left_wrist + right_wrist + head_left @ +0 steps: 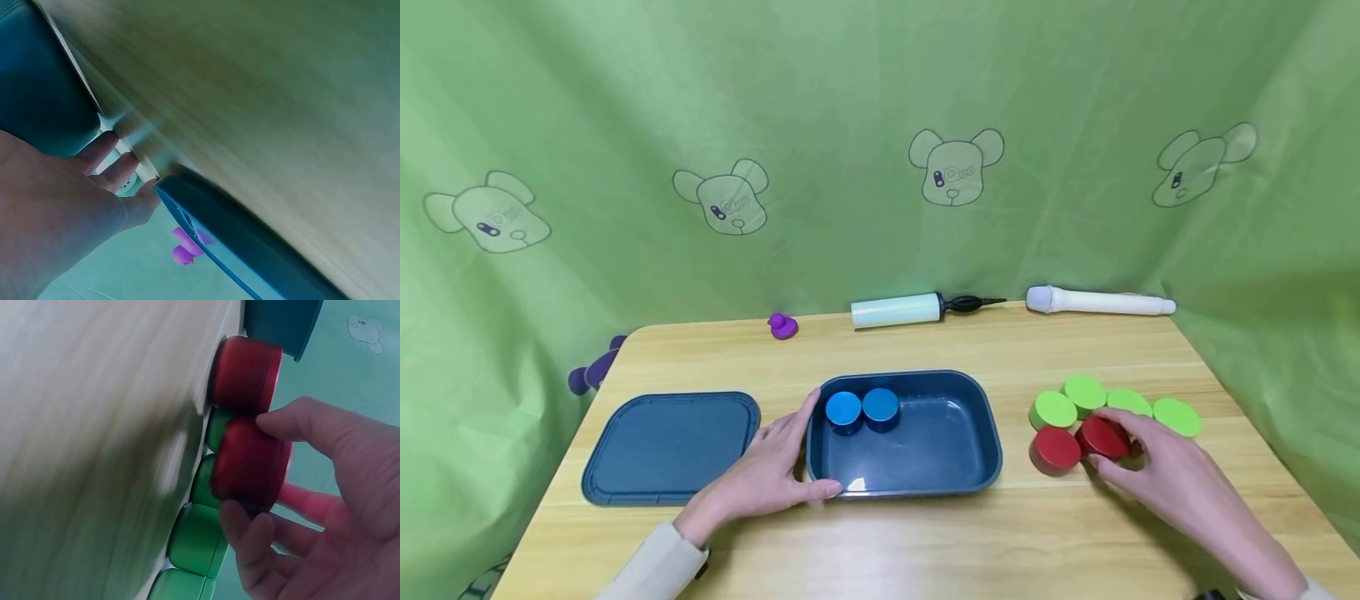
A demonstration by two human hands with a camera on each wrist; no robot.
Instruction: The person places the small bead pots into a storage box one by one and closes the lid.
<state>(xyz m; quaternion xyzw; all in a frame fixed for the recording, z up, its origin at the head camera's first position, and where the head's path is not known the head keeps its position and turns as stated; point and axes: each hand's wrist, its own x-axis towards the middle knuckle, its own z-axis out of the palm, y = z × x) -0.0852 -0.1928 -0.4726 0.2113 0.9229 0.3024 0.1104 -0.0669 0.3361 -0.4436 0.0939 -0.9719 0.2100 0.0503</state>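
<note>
My right hand (pixel 1172 475) grips a red round tin (pixel 1102 438) between thumb and fingers. In the right wrist view that tin (pixel 247 465) tilts slightly, beside a second red tin (pixel 244 375). Several green tins (pixel 1053 410) stand just behind the two red ones. My left hand (pixel 767 475) rests against the left end of a dark blue box (pixel 917 471), thumb at its front corner, fingers extended along the side. Two blue tins (pixel 844 413) sit side by side in the box's back left part.
Left of the box lies a flat dark blue lid (pixel 670 450). Along the back edge of the wooden table (pixel 880 550) are a purple duck (pixel 783 326), a white hand pump (pixel 897 311) and a white toy microphone (pixel 1105 302). A green curtain (pixel 850 100) hangs behind.
</note>
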